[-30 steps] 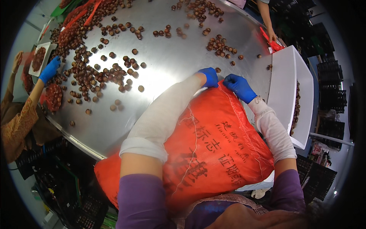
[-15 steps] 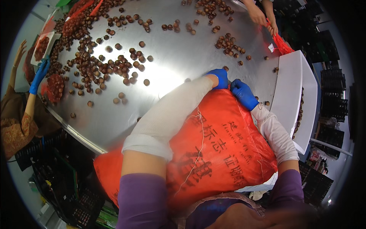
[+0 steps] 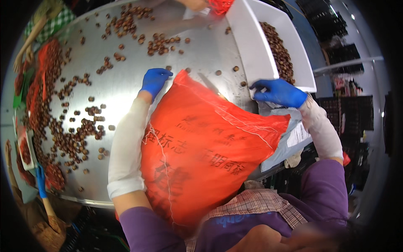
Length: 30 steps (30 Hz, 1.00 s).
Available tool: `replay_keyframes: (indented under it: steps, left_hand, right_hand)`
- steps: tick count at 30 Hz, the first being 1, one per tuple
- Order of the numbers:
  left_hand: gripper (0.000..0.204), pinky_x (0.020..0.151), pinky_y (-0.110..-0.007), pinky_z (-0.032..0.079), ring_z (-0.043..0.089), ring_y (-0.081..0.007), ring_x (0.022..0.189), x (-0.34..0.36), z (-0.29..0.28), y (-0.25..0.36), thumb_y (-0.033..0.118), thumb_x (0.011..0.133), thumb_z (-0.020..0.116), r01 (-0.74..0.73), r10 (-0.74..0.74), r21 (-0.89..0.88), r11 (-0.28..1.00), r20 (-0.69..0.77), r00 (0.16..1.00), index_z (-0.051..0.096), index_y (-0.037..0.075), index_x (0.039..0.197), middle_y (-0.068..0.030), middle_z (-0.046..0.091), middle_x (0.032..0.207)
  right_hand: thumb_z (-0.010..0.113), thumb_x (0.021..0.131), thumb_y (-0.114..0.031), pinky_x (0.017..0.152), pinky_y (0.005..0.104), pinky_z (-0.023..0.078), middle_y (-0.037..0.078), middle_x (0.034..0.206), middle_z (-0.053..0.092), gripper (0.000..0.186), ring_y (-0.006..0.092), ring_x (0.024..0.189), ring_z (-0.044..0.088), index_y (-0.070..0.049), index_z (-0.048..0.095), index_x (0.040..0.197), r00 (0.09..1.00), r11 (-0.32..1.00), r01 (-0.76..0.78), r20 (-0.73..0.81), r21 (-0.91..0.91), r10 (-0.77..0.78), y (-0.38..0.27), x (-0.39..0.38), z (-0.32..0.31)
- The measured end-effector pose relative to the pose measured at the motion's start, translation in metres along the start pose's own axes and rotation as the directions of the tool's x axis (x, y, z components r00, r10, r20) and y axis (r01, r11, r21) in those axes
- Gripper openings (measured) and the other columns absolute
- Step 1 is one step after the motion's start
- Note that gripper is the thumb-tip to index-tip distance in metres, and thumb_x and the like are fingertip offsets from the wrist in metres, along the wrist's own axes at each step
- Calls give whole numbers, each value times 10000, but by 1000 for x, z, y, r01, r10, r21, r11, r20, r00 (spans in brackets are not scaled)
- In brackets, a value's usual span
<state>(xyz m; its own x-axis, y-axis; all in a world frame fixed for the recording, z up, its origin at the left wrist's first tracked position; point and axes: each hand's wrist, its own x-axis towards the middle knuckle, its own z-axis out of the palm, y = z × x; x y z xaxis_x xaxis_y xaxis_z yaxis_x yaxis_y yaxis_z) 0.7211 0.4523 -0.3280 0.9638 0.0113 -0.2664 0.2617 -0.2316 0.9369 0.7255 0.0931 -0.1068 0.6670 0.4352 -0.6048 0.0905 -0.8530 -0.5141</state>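
A large red woven sack (image 3: 201, 138) with dark printing and pale stitching leans against me on the table's edge. Beside its upper corner is my left hand (image 3: 155, 81) in a blue glove. Those fingers are drawn together, pointing at the corner; what they pinch, if anything, is hidden. My right hand (image 3: 282, 93), also blue-gloved, is off the sack, next to the near corner of a white box (image 3: 252, 46). Its fingers are bent, with a gap between thumb and fingertips and nothing visible in it. Beneath it lies a grey plastic bag (image 3: 289, 138).
Chestnut-like brown nuts (image 3: 79, 134) lie scattered over the metal table (image 3: 130, 88), and more fill the white box. Across the table a blurred person's hand (image 3: 194, 4) is near red netting. Other people work at the left edge. Black crates (image 3: 357, 113) stand at right.
My hands have parted from the sack's top: the left stays by its corner, the right has moved toward the white box. The view has turned right, and the sack's top now spreads wider.
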Motion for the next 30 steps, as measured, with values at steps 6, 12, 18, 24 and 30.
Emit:
replay_keyframes:
  steps: [6,12,18,24,30]
  left_hand:
    - [244,854,-288,478,629,-156,894,-67,87,113,54,863,520,-468,432,-4,884,393,812,694,13,1029,-94,704,952]
    - [194,722,-342,517,649,-242,739,-149,193,162,152,814,644,-566,498,43,823,425,756,694,49,971,-141,676,852]
    - [165,670,-366,497,615,-274,693,-161,201,163,180,816,654,-510,357,226,830,488,797,669,47,911,-149,641,763]
    - [144,621,-270,427,510,-98,669,-196,181,184,126,879,560,-12,117,-172,985,614,780,617,17,804,-15,578,741]
    - [102,642,-226,410,518,-87,708,-212,161,174,121,881,561,375,-156,-273,886,586,795,613,38,852,-2,568,795]
  right_hand:
    - [671,861,-216,739,272,482,85,908,666,272,111,803,593,9,661,1015,979,998,-42,-199,50,51,68,-78,36]
    - [624,884,-165,686,273,458,62,753,631,215,103,709,545,46,664,894,851,911,265,-521,315,-67,96,-55,70]
    - [609,886,-198,700,278,466,76,749,645,238,112,721,566,31,674,901,873,861,294,-484,416,-64,86,-37,61]
    - [601,893,-216,738,303,491,97,872,668,256,178,804,624,6,660,1005,909,901,364,-300,238,-288,112,-23,66]
    - [689,780,-438,815,413,503,208,1101,616,662,337,978,624,-43,493,1274,773,986,164,-622,9,-123,153,61,147]
